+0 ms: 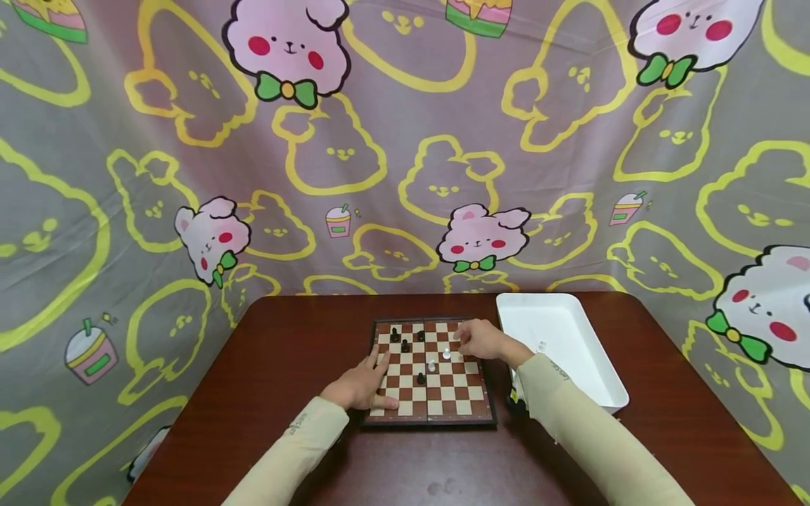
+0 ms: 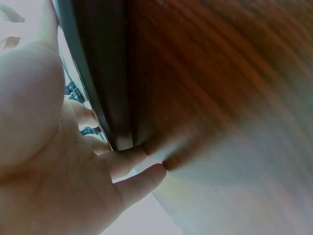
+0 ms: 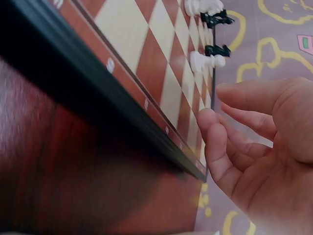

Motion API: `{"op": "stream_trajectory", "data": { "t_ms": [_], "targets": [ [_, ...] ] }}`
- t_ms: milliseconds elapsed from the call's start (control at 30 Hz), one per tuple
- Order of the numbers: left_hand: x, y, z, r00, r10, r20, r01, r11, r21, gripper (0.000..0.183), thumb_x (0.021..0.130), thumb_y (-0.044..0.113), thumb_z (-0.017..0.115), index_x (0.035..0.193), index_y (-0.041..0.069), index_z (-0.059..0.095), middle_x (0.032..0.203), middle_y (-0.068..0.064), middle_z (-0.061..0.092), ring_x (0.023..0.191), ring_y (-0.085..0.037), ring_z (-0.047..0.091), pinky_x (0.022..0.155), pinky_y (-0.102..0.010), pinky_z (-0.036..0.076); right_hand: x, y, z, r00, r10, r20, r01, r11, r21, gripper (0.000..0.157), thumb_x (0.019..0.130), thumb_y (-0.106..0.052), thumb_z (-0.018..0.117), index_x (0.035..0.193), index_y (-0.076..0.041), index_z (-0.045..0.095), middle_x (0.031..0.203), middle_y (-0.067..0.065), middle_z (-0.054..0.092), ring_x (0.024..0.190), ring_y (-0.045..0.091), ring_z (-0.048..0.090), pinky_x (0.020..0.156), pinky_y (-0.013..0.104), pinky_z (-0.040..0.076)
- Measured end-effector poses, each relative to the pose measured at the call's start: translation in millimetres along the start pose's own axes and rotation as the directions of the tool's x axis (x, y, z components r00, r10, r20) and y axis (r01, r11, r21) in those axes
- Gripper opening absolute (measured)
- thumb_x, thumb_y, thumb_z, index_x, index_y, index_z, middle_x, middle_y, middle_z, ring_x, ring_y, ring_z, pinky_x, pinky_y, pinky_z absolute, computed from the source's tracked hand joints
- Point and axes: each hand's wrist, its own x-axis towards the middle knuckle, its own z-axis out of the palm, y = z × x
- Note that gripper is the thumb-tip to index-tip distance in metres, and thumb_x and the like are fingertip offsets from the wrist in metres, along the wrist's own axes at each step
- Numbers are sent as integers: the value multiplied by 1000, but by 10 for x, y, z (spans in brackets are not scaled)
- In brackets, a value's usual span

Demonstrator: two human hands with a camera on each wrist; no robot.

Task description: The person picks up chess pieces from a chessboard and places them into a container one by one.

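Left hand [image 1: 361,384] spread across left edge of chessboard [image 1: 452,405], fingers apart. Right hand [image 1: 486,341] over board's far right side — fingers bent, tips near one another; cannot tell whether they pinch a piece. Black pieces [image 1: 405,346] mostly far left, white pieces [image 1: 446,354] around middle — white tray [image 1: 585,362] just right of board on dark table [image 1: 297,330].

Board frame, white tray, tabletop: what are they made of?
Chessboard frame: probably black plastic, low sheen, smooth straight edges.
White tray: likely molded plastic, smooth, with rounded corners.
Tabletop: wood or wood-look laminate, glossy; red-brown grain and reflections visible.
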Motion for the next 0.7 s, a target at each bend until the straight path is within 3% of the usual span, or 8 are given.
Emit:
{"op": "stream_trajectory", "data": {
  "t_ms": [300,700],
  "targets": [
    [25,-23,22,1000,2,-13,-2,1000,-8,106,76,66,61,153,11,14,156,-19,2,138,-35,24,91,-46,44,92,-109,129,999,26,24,-26,999,-26,21,81,-4,73,102,-8,69,86,1,62,79,14,57,66,31,48],
    [15,-18,16,1000,13,-14,-14,1000,-26,105,76,64,62,153,10,15,156,-21,2,138,-36,23,91,-47,44,139,-168,229,998,2,64,0,1000,-29,18,86,-6,69,104,-9,68,86,-1,61,78,12,57,65,31,48]
  ]
}}
